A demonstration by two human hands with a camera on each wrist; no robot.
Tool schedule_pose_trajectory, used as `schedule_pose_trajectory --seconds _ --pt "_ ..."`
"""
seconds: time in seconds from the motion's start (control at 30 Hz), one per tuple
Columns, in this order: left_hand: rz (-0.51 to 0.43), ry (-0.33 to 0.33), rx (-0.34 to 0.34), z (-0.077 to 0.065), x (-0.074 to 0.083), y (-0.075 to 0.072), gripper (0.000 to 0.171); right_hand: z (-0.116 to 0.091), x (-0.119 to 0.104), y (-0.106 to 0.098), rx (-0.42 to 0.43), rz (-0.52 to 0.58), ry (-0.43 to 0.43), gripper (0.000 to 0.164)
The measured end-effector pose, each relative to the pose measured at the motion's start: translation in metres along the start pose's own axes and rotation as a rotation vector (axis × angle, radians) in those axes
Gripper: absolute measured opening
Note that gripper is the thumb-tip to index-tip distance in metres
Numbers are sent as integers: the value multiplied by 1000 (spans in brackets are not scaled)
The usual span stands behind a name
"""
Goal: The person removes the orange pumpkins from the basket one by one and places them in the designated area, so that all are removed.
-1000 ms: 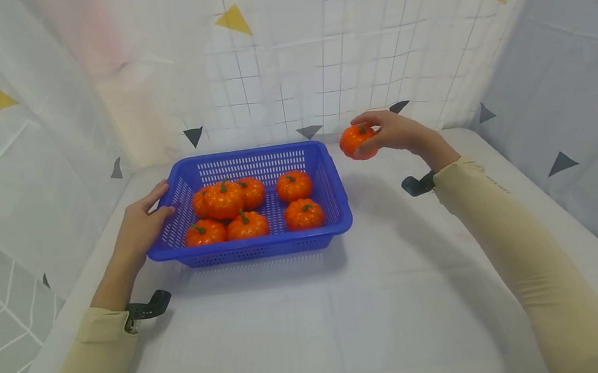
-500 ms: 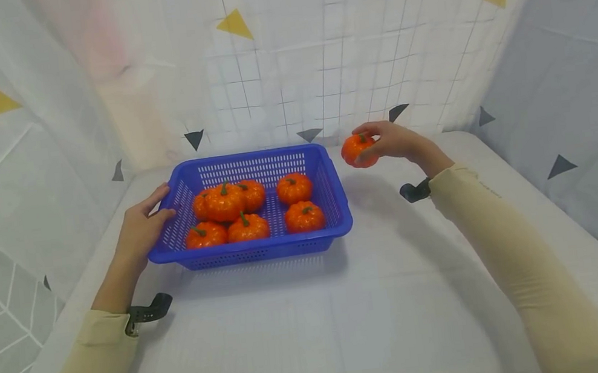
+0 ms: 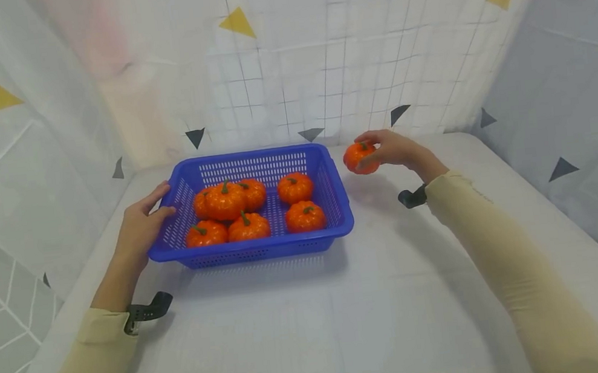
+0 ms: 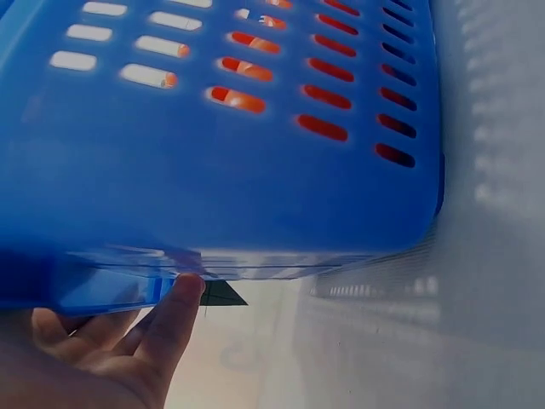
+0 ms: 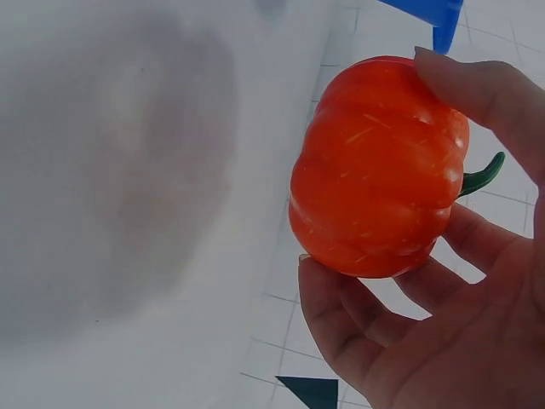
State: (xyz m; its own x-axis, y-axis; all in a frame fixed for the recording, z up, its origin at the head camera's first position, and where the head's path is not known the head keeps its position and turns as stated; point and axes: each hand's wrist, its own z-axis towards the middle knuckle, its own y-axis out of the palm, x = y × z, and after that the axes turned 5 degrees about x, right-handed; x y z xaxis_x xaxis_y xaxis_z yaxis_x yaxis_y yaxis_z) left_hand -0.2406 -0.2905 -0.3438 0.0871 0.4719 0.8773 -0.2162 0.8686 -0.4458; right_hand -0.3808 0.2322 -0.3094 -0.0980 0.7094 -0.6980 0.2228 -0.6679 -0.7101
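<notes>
A small orange toy pumpkin (image 3: 360, 157) with a green stem is pinched between the thumb and fingers of my right hand (image 3: 395, 151), just right of the basket. In the right wrist view the pumpkin (image 5: 379, 170) hangs over the white surface, its shadow apart from it. A blue perforated plastic basket (image 3: 261, 243) stands on the table holding several similar pumpkins (image 3: 304, 216), one of them (image 3: 225, 201) resting on top of others at the left. My left hand (image 3: 139, 227) grips the basket's left rim; in the left wrist view its fingers (image 4: 174, 328) reach under that rim.
A white cloth covers the table (image 3: 303, 326). Behind it hangs a pale curtain (image 3: 296, 59) with grid lines and triangles, and grey-white curtains (image 3: 584, 89) close in both sides. Dark straps with small cameras (image 3: 150, 308) sit on both wrists.
My right hand has lowered the pumpkin toward the table beside the basket. The left hand and the basket have stayed in place.
</notes>
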Motion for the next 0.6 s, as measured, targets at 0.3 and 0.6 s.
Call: schedule_pose_trajectory --seconds 0.3,0.6 --pt "-3 -8 -2 -1 0 0 56 6 16 5 -12 3 -14 71" --pt "-14 -3 -5 -1 0 -1 56 8 28 9 -10 -27 34 74"
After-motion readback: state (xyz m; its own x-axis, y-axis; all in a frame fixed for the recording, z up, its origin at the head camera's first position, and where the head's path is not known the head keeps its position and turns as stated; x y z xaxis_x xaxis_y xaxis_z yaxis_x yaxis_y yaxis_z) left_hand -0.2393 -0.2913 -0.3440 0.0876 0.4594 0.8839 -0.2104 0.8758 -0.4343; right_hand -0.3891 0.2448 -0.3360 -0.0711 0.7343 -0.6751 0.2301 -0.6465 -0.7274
